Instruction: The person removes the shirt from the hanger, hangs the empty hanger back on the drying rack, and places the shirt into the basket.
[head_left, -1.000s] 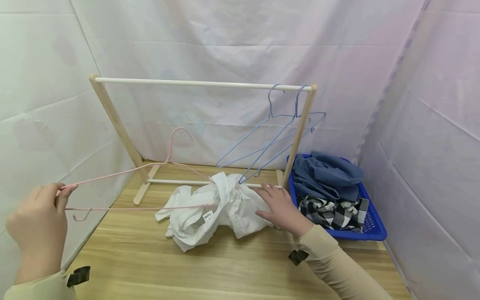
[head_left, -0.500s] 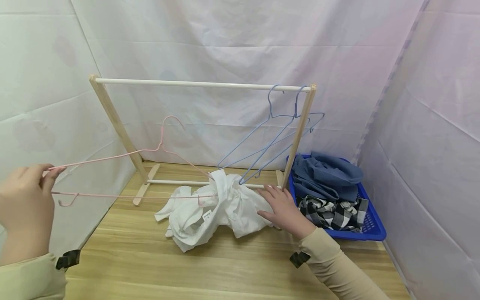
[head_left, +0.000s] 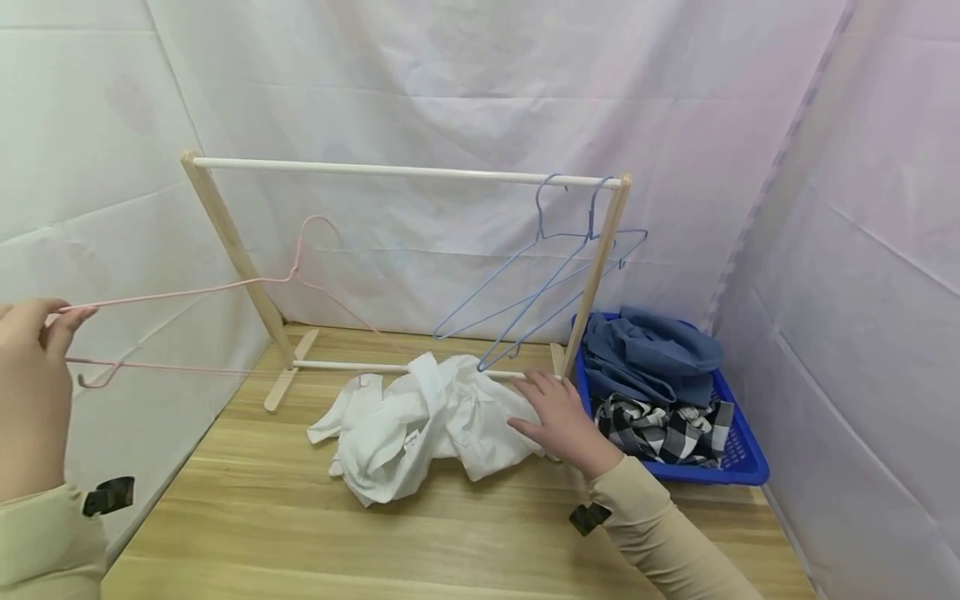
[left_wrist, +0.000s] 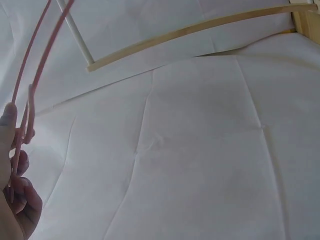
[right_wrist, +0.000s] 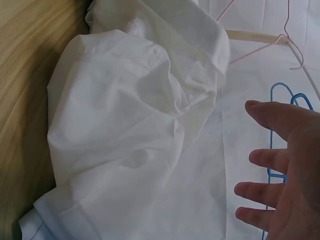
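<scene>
The left hand [head_left: 30, 367] pinches one end of a pink wire hanger [head_left: 225, 287] between thumb and fingers and holds it in the air at the far left, above the edge of the wooden surface [head_left: 450, 533] and in front of the left leg of the wooden drying rack [head_left: 390, 171]. The right hand [head_left: 558, 417] lies spread, fingers straight, on the right side of a crumpled white garment [head_left: 420, 421] heaped on the surface near the rack's lower bar. Two blue hangers [head_left: 540, 267] hang at the right end of the top rail, and to their right a blue basket [head_left: 738, 462] holds a blue cloth [head_left: 652, 350] and a black-and-white checked cloth [head_left: 660, 429].
</scene>
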